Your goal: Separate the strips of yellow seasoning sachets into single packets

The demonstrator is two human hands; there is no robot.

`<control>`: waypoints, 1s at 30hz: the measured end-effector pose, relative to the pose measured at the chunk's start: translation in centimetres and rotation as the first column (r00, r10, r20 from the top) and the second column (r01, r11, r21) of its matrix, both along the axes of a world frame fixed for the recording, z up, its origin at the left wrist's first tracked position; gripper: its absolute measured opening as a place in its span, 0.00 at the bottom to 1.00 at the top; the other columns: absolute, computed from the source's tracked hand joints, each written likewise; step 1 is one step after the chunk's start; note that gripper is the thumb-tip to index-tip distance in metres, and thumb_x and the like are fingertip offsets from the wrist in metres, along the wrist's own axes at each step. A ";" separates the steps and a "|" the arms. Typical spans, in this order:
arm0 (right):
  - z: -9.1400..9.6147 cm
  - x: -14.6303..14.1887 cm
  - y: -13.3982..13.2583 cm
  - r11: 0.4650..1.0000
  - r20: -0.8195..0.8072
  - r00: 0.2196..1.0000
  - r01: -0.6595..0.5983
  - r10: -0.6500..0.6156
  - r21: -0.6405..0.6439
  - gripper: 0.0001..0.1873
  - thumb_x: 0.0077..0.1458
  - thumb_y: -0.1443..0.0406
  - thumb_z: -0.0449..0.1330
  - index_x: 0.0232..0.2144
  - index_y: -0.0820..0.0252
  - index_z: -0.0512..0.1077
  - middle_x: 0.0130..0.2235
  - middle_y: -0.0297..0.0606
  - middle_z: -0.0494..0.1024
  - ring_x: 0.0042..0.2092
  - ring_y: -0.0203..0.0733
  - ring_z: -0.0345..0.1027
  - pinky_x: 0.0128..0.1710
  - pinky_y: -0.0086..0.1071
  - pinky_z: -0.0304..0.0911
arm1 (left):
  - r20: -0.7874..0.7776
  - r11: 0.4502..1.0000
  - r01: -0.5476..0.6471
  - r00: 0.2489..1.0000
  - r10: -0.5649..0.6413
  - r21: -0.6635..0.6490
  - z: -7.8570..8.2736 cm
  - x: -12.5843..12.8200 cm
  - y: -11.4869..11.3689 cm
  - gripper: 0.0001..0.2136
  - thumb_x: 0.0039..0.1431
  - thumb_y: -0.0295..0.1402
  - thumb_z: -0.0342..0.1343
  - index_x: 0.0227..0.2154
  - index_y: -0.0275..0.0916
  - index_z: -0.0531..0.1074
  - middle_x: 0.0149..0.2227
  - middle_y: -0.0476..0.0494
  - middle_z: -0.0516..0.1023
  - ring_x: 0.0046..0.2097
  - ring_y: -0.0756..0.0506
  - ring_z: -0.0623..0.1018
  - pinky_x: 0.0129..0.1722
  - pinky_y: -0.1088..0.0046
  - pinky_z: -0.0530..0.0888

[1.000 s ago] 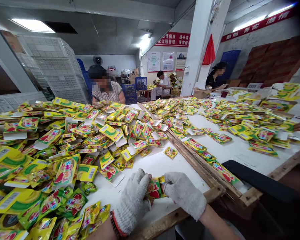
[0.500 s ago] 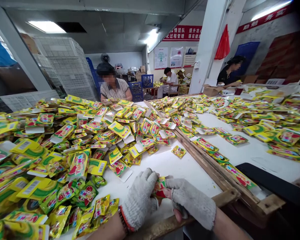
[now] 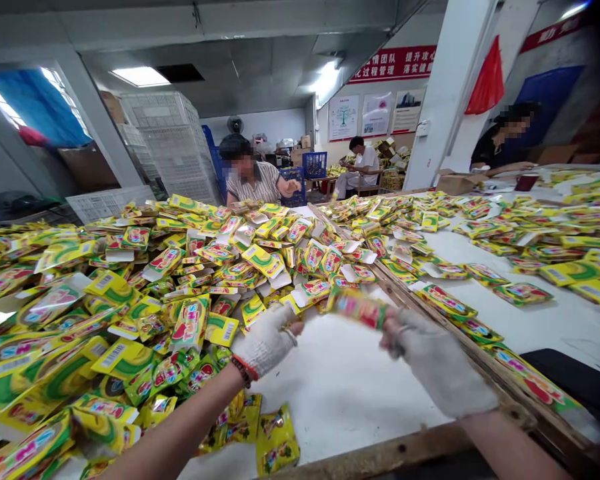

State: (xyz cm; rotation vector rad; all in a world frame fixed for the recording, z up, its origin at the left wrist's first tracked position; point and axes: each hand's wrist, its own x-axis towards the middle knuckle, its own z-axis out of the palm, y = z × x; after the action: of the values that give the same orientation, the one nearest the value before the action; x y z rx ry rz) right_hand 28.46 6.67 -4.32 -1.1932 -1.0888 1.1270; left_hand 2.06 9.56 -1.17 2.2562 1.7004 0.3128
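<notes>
In the head view, my right hand [image 3: 433, 363], in a white glove, pinched 1 yellow packet [image 3: 359, 308] and held it above the desk [image 3: 345, 387]. My left hand [image 3: 266, 341] was at the edge of the big pile [image 3: 130, 287], fingers curled. I could not tell if it held anything.

One left grip [image 3: 267, 341], one right grip [image 3: 433, 363], one packet [image 3: 357, 308] held. Three people [image 3: 253, 179] from twelve to two o'clock. Two benches [image 3: 340, 380]. Too many loose packets [image 3: 190, 320] to count.
</notes>
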 end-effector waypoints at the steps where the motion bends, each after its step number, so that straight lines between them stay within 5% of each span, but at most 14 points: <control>1: 0.3 0.9 0.5 0.992 -0.190 0.975 0.121 -0.111 0.042 0.12 0.46 0.59 0.61 0.34 0.57 0.72 0.31 0.37 0.77 0.27 0.38 0.69 0.26 0.31 0.64 | -0.046 0.997 -0.051 0.997 0.054 0.063 0.1 -0.7 1.0 0.13 0.61 0.37 0.46 0.45 0.37 0.68 0.49 0.38 0.69 0.50 0.40 0.68 0.52 0.60 0.64; 3: 0.4 2.0 1.1 0.966 -0.418 0.882 0.256 -0.216 0.041 0.17 0.45 0.59 0.63 0.39 0.54 0.69 0.40 0.38 0.76 0.33 0.39 0.72 0.32 0.33 0.67 | -0.133 0.983 -0.116 0.982 0.135 0.141 -0.2 -1.7 2.7 0.17 0.57 0.36 0.51 0.49 0.38 0.64 0.56 0.33 0.63 0.57 0.35 0.62 0.56 0.53 0.58; 5: -0.2 1.7 1.0 0.980 -0.408 0.894 0.199 -0.187 -0.013 0.18 0.45 0.59 0.63 0.40 0.55 0.69 0.39 0.38 0.75 0.33 0.38 0.72 0.30 0.32 0.67 | -0.205 0.978 -0.136 0.964 0.167 0.156 -0.9 -2.1 3.4 0.21 0.54 0.38 0.55 0.50 0.37 0.64 0.56 0.31 0.63 0.57 0.32 0.62 0.56 0.49 0.58; 8: -1.9 -0.8 0.1 0.993 -0.165 0.986 -0.045 0.027 -0.105 0.17 0.48 0.58 0.60 0.40 0.60 0.71 0.34 0.40 0.76 0.30 0.40 0.72 0.25 0.31 0.64 | -0.270 0.986 -0.093 0.954 0.128 0.139 -2.1 -1.2 1.8 0.21 0.56 0.45 0.53 0.47 0.37 0.67 0.53 0.31 0.67 0.54 0.32 0.66 0.54 0.50 0.62; 10: -3.0 -2.7 -0.5 0.976 0.099 0.977 -0.177 0.190 -0.123 0.15 0.50 0.60 0.57 0.38 0.63 0.72 0.35 0.42 0.77 0.33 0.43 0.72 0.30 0.33 0.66 | -0.287 0.992 -0.006 0.957 0.042 0.125 -2.6 -0.2 -0.4 0.21 0.57 0.47 0.51 0.48 0.38 0.68 0.52 0.33 0.69 0.55 0.33 0.66 0.55 0.53 0.61; 13: -3.8 -4.5 -1.0 0.947 0.485 0.824 -0.320 0.292 -0.027 0.14 0.50 0.65 0.55 0.39 0.62 0.74 0.42 0.44 0.76 0.43 0.45 0.70 0.45 0.37 0.64 | -0.274 0.981 0.173 0.951 -0.145 0.083 -1.8 0.7 -3.4 0.19 0.59 0.43 0.50 0.50 0.39 0.67 0.52 0.38 0.70 0.56 0.38 0.66 0.56 0.61 0.62; 16: -3.3 -5.0 -1.4 0.900 0.668 0.667 -0.435 0.331 -0.012 0.18 0.51 0.64 0.56 0.45 0.62 0.72 0.47 0.44 0.72 0.46 0.45 0.68 0.48 0.35 0.61 | -0.309 0.987 0.152 0.942 -0.130 0.047 0.8 -0.7 -4.5 0.10 0.60 0.35 0.47 0.41 0.40 0.70 0.45 0.43 0.73 0.48 0.43 0.72 0.47 0.70 0.68; 21: -2.5 -5.0 -2.0 0.867 0.749 0.528 -0.484 0.399 -0.121 0.12 0.45 0.65 0.61 0.36 0.60 0.72 0.44 0.40 0.69 0.38 0.40 0.66 0.40 0.31 0.61 | -0.452 1.000 -0.005 0.892 -0.003 -0.018 4.1 -5.9 -6.2 0.06 0.52 0.29 0.51 0.25 0.40 0.72 0.27 0.45 0.75 0.32 0.43 0.75 0.31 0.69 0.67; 26: -2.3 -5.0 -2.5 0.865 0.764 0.495 -0.476 0.415 -0.162 0.08 0.41 0.66 0.63 0.28 0.58 0.68 0.37 0.34 0.69 0.34 0.37 0.63 0.33 0.29 0.57 | -0.466 1.000 0.006 0.885 -0.018 -0.028 2.9 -6.7 -8.0 0.05 0.54 0.33 0.52 0.30 0.43 0.72 0.35 0.47 0.77 0.38 0.44 0.76 0.36 0.71 0.69; 30: -2.1 -4.1 -2.6 0.878 0.777 0.464 -0.418 0.426 -0.232 0.07 0.42 0.64 0.62 0.26 0.58 0.67 0.32 0.34 0.72 0.33 0.39 0.63 0.31 0.30 0.53 | -0.597 0.999 -0.047 0.801 0.034 -0.007 2.5 -6.5 -7.2 0.09 0.53 0.26 0.46 0.31 0.40 0.72 0.35 0.40 0.77 0.39 0.38 0.77 0.36 0.65 0.70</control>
State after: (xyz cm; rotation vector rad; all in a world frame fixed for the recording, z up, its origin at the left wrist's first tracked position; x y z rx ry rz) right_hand 24.38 4.11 -6.47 -1.5504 -2.2151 0.9125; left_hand -4.42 2.35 1.34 2.4640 2.0168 -0.4724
